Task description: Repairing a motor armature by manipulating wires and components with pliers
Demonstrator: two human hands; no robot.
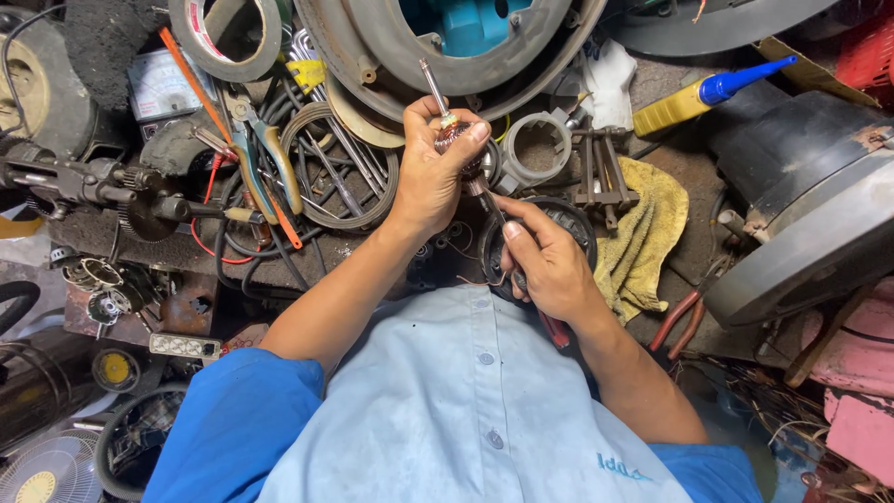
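A person in a pale blue shirt works over a crowded repair bench. The left hand (430,172) pinches a small motor armature (456,138) between thumb and fingertips, its steel shaft slanting up and away toward a large round fan housing (372,56). The right hand (549,265), just below and right of it, is closed around a red-handled screwdriver (557,331) whose blade runs up to the armature's lower end, over a yellow rag (652,214).

left hand (430,172): grips motor armature (453,130) | right hand (549,265): red-handled tool (556,331)
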